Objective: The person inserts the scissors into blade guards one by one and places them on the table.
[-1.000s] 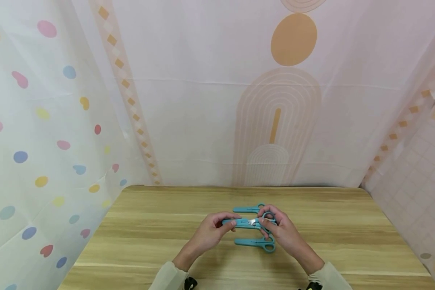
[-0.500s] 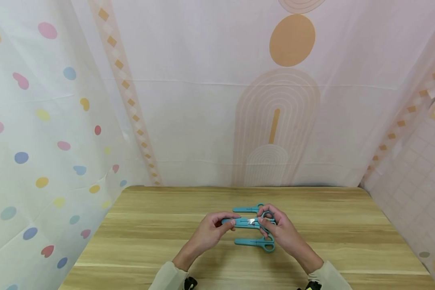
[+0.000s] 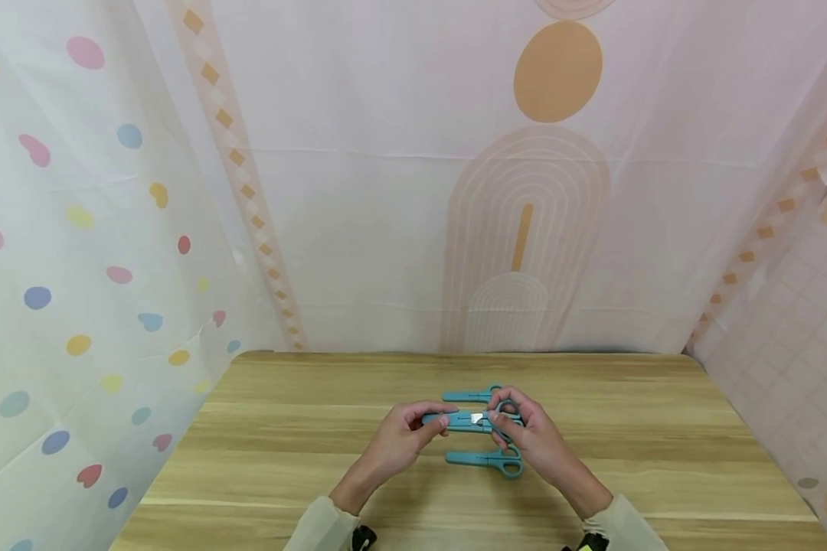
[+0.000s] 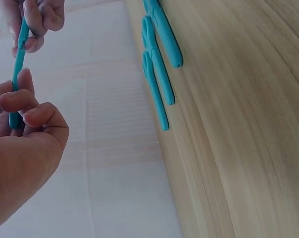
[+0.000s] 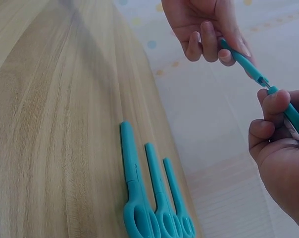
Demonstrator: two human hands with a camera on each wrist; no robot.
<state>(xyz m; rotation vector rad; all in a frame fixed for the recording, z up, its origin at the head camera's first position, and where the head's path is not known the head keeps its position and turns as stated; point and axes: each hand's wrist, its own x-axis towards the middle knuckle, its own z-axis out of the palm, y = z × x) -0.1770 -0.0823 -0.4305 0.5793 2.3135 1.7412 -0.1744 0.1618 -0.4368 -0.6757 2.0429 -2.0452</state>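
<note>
Above the table, my left hand (image 3: 403,438) pinches the closed end of a turquoise blade cover (image 3: 459,419) between thumb and fingers. My right hand (image 3: 534,440) holds the looped handles of a pair of scissors (image 3: 506,408), whose blades point left into that cover. A short stretch of bright metal blade (image 3: 477,418) shows between cover and handles. From the right wrist view, a narrow gap with metal in it separates the cover (image 5: 244,63) from the scissors' turquoise handle part (image 5: 297,121). The right hand's fingers partly hide the handles.
Three more turquoise scissors in covers lie in a row on the wooden table (image 3: 303,459): a far pair (image 3: 465,397), a middle pair (image 4: 158,69) below the held scissors and a near pair (image 3: 475,459). Patterned curtains (image 3: 358,229) hang behind the table and at both sides.
The strip of bare blade between cover and handles has become a little shorter. Both hands keep their grips and stay nearly in place; the three scissors on the table have not moved.
</note>
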